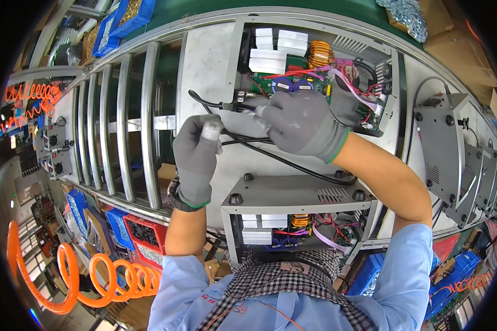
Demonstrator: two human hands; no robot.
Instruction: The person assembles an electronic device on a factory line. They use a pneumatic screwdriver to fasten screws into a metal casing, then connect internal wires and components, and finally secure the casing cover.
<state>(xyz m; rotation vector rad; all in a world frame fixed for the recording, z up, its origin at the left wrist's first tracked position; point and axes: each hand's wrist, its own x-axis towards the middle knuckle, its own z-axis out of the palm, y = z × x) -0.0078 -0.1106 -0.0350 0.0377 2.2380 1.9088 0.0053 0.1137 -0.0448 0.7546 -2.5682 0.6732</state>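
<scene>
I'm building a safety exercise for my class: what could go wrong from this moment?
The slack black cable below the right gloved hand might snag on a moving arm. That hand is close to the open far metal case, so it could knock the exposed pale ribbon cable. The near metal case opens toward the checked apron, whose cloth might catch.

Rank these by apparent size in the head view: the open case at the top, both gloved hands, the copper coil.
1. Open case
2. Right gloved hand and left gloved hand: similar, and nearness to the camera makes ranking unsure
3. Copper coil
</scene>
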